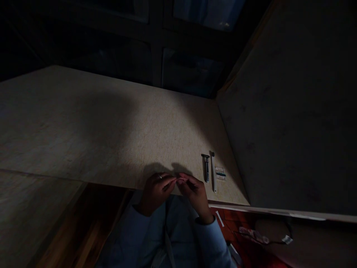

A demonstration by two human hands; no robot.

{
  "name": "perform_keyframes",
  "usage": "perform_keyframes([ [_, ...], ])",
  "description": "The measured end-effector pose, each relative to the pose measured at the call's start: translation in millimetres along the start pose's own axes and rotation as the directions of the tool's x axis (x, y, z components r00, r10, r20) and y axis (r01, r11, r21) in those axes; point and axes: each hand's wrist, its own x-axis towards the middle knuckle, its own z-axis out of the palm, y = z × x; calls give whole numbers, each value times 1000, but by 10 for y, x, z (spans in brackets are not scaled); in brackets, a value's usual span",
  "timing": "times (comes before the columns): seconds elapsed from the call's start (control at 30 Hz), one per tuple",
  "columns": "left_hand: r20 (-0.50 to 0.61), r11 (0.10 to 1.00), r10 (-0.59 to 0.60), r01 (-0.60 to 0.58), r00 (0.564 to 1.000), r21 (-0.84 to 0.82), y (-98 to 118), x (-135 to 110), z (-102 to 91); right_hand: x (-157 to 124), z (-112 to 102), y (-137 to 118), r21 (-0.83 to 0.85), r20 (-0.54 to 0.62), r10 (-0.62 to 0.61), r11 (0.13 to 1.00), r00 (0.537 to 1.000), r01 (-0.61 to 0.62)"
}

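Note:
At the front edge of the pale table, my left hand (158, 188) and my right hand (194, 188) meet, fingertips pinched together and nearly touching. Whatever they hold, if anything, is too small and dark to make out. A ring shows on one finger of my left hand. Just right of my right hand lies a dark razor (206, 169), its head pointing away from me. Alongside it is a toothbrush (214, 173) with a light handle and dark bristles. A small clear packet (220, 173) with a dark band rests to the right of the toothbrush.
The pale tabletop (156, 126) runs far to the left. A dark wall or panel (290, 123) rises along its right side, and a dark window frame (157, 59) stands behind. Below right, a cable (267, 242) and a white strip (219, 219) lie on the reddish floor.

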Motion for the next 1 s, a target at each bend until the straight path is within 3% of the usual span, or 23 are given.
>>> perform_keyframes([
  [0.23,105,986,128,-138,986,93,-67,40,-60,12,33,-17,-227,57,-179,956,982,188],
  [0.4,141,984,164,-172,976,52,-150,74,-57,31,70,-92,-365,96,-206,903,974,227],
  [0.67,199,962,262,-273,944,30,-240,124,-81,49,35,-201,-242,149,-124,957,981,158],
  [0.83,107,973,232,-231,967,-19,-266,88,-49,82,36,-192,-230,154,-88,966,984,122],
  [1.0,90,973,216,-222,972,61,-232,65,-45,79,68,-128,-122,103,-48,991,994,61],
])
